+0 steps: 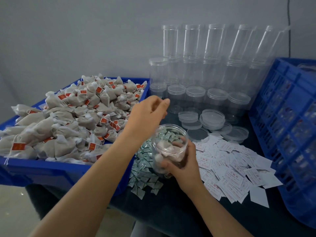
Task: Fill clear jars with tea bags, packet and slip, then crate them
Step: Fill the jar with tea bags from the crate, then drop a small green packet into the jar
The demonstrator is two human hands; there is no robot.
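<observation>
Near the middle of the dark table (pixel 171 211), my right hand (pixel 183 165) holds an open clear jar (pixel 168 147). My fingers are curled around its right and far side and my thumb presses on its near side, so the jar stands clamped between them, tilted a little toward me. Inside it lie some tea bags, low in the jar.

My left hand (pixel 148 115) is above and to the left of the jar, not touching it. Its fingers are loosely bent and a little apart, and I cannot see anything between them.

On the left stands a blue tray (pixel 42 170) heaped with tea bags (pixel 68 120) that have red tags. Under and beside the jar lies a pile of small green-white packets (pixel 145 178). On the right of the jar white slips (pixel 239 165) with red print are spread out. Far behind them stand empty jars (pixel 201 69) in stacks, and loose lids (pixel 212 118) lie in front of these. At the right edge stands a blue crate (pixel 290 117).
</observation>
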